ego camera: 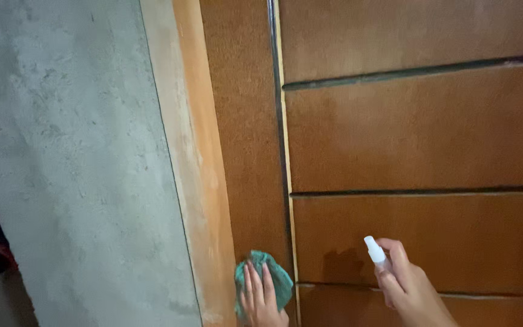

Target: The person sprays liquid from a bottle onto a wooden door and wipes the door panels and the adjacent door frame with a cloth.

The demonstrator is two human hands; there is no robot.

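Spray bottle (373, 250), small and white, sits in my right hand (408, 287) low against the brown wooden door (419, 139), its long axis roughly upright and leaning a little left. Its nozzle end points up and toward the door panel; my forefinger curls over the top and my other fingers wrap the body, so only the top part shows. I can make out no label on it; what shows looks plain white. My left hand (260, 297) lies flat, fingers together, pressing a teal cloth (267, 275) onto the door just left of the vertical metal strip (281, 139). Grey concrete wall (74, 157) fills the left side. Both wrists are cut off by the bottom edge.
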